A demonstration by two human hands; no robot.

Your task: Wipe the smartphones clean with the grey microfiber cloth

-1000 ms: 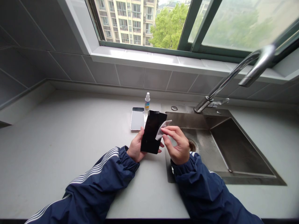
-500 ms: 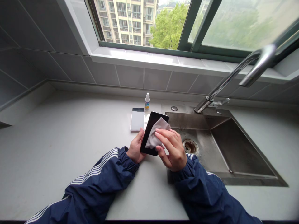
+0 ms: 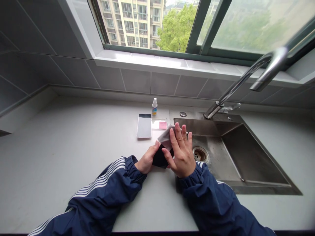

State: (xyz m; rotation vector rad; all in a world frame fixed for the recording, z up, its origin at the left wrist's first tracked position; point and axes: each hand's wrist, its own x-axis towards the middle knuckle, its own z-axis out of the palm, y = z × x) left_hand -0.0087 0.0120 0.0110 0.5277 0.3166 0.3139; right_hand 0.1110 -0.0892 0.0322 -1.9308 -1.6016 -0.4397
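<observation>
Over the counter (image 3: 73,141), by the sink's (image 3: 258,154) left edge, my left hand (image 3: 147,159) is clamping a dark phone (image 3: 161,159) around its lower part. My right hand (image 3: 182,155) is resting flat on a grey cloth (image 3: 166,139) over the phone's upper half, fingers straight and kinda spread apart. Just past that, a white phone (image 3: 144,126) is lying flat, with a clear case (image 3: 155,124) sitting beside it and showing a pink square (image 3: 162,125). A little bottle (image 3: 154,107) is standing behind those, and the tap (image 3: 236,83) is arching off right.
</observation>
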